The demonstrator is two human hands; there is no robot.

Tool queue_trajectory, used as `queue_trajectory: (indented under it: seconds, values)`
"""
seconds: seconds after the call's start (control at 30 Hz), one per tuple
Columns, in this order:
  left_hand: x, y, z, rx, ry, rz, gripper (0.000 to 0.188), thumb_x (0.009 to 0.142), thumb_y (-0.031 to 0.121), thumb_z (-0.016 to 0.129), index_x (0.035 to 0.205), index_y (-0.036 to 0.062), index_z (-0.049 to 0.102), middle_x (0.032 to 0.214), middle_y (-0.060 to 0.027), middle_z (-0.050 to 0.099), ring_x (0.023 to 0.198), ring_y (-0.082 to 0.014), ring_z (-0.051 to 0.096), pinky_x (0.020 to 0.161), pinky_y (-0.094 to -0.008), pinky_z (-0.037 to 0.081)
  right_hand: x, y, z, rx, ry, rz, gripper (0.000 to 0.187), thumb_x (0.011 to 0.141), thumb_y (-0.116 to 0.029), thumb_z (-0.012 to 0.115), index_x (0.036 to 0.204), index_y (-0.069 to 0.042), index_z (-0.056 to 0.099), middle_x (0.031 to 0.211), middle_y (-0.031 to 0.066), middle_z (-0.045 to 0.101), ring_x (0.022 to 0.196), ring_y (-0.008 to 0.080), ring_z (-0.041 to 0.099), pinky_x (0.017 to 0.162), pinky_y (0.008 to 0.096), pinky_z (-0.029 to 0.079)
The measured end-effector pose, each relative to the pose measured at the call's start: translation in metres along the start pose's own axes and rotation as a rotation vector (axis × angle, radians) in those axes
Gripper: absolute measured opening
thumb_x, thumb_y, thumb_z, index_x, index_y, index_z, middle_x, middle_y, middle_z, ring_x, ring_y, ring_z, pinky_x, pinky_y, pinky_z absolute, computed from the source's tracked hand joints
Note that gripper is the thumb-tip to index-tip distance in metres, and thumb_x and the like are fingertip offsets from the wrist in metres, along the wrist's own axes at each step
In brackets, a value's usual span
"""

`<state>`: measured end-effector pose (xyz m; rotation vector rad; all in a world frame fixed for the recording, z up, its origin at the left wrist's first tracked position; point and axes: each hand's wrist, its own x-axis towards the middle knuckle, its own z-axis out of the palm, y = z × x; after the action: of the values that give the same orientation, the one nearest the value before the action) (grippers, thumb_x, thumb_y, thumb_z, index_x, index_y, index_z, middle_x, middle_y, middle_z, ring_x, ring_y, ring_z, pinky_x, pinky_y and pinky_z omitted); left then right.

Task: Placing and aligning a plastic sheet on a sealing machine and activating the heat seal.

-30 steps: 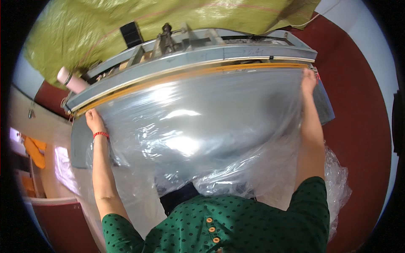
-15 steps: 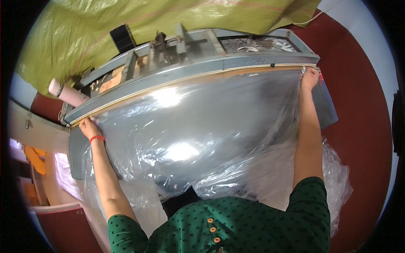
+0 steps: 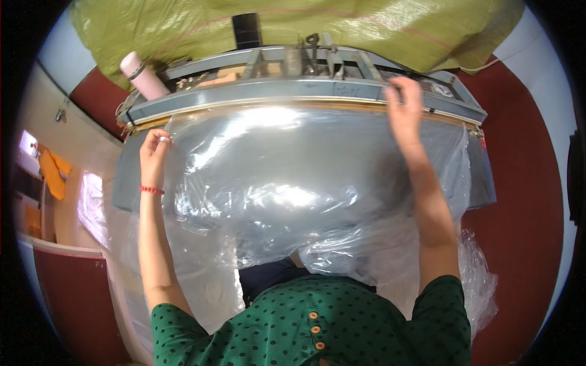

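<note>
A clear plastic sheet (image 3: 342, 158) lies over the grey work surface (image 3: 128, 177), its far edge along the tan strip of a long grey metal bar (image 3: 244, 91). At its left edge, my left hand (image 3: 154, 152) has thumb and fingers curled together in a pinch, seemingly on the film, just short of the bar. My right hand (image 3: 405, 113) is raised over the right part of the bar, slightly blurred, with thumb and fingers apart and nothing between them. Loose folds of the sheet hang down toward my lap.
Behind the bar is a metal frame (image 3: 366, 64) with compartments. A pink bottle (image 3: 143, 76) leans at its left end, and a black phone (image 3: 246, 30) stands behind it against a yellow-green woven sheet (image 3: 366, 24). More crumpled film (image 3: 479, 280) hangs at the right.
My right hand has let go of the sheet's far right corner and moved left, its fingers opening. My left hand has drawn slightly back from the bar. The view has turned a little.
</note>
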<state>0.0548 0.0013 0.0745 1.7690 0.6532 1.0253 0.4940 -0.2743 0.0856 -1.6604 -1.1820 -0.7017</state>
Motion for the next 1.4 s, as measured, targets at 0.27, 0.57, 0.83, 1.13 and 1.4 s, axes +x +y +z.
queue_trajectory:
  seconds: [0.27, 0.57, 0.83, 1.13, 1.4]
  values:
    - [-0.06, 0.069, -0.052, -0.104, 0.152, -0.097, 0.008, 0.08, 0.008, 0.052, 0.088, 0.0097, 0.051, 0.074, 0.006, 0.047, 0.062, -0.0007, 0.039, 0.053, -0.0144, 0.029, -0.038, -0.096, 0.051, 0.389, -0.714, 0.085, 0.016, 0.076, -0.018, 0.061, 0.077, -0.002, 0.057, 0.065, 0.0047, 0.054, 0.064, 0.0172, 0.054, 0.059, 0.0284, 0.043]
    - [-0.032, 0.036, -0.043, 0.443, -0.536, -0.459, 0.012, 0.071, 0.005, 0.055, 0.083, 0.0042, 0.053, 0.072, -0.0028, 0.056, 0.062, -0.0094, 0.052, 0.054, -0.0226, 0.042, -0.09, 0.063, -0.096, 0.056, -0.334, 0.58, 0.016, 0.076, -0.017, 0.063, 0.073, -0.002, 0.06, 0.064, -0.0014, 0.055, 0.062, 0.0047, 0.047, 0.058, 0.0201, 0.04]
    - [-0.048, 0.017, 0.033, 0.872, -0.165, 0.213, 0.042, 0.068, 0.007, 0.058, 0.108, 0.0076, 0.048, 0.111, -0.0137, 0.049, 0.108, -0.0307, 0.042, 0.088, -0.0399, 0.036, -0.124, 0.116, -0.216, -0.24, -0.306, 0.607, 0.02, 0.079, -0.017, 0.059, 0.076, 0.002, 0.057, 0.063, 0.0006, 0.053, 0.063, 0.0062, 0.045, 0.06, 0.0211, 0.039]
    - [-0.141, 0.035, 0.04, 0.886, -0.603, 0.108, 0.046, 0.083, 0.027, 0.049, 0.125, 0.0094, 0.039, 0.135, -0.011, 0.03, 0.125, -0.032, 0.024, 0.099, -0.0504, 0.018, -0.142, 0.142, -0.267, -0.512, -0.231, 0.598, 0.022, 0.08, -0.025, 0.057, 0.082, -0.003, 0.058, 0.068, 0.0112, 0.058, 0.062, 0.0174, 0.053, 0.059, 0.0304, 0.041]
    - [-0.14, 0.085, 0.108, -0.018, -0.379, -0.143, 0.067, 0.083, 0.04, 0.05, 0.134, 0.0096, 0.018, 0.127, -0.0108, 0.039, 0.107, -0.0221, 0.045, 0.086, -0.0346, 0.036, -0.145, 0.137, -0.26, -0.647, -0.2, 0.568, 0.027, 0.081, -0.033, 0.054, 0.084, -0.006, 0.058, 0.074, 0.0133, 0.06, 0.067, 0.0262, 0.058, 0.06, 0.0346, 0.042]
